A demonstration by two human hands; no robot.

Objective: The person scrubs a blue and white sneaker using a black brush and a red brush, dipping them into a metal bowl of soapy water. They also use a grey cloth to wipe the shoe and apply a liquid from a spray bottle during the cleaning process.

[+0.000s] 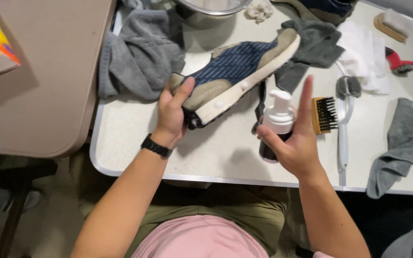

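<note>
Shoe (233,76) was held tilted above the table (135,129), heel gripped in the left hand (172,114), a foam dab on its sole edge. Right hand (295,141) clasped the pump bottle (277,122), forefinger raised. Judged step: applying cleaner; next calls for the brush (325,114), just beside.

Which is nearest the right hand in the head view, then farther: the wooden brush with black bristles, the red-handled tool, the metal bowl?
From the right hand:
1. Wooden brush with black bristles, just beside its raised finger.
2. Red-handled tool, farther off toward the table's far right.
3. Metal bowl, at the table's far edge, beyond the shoe.
</note>
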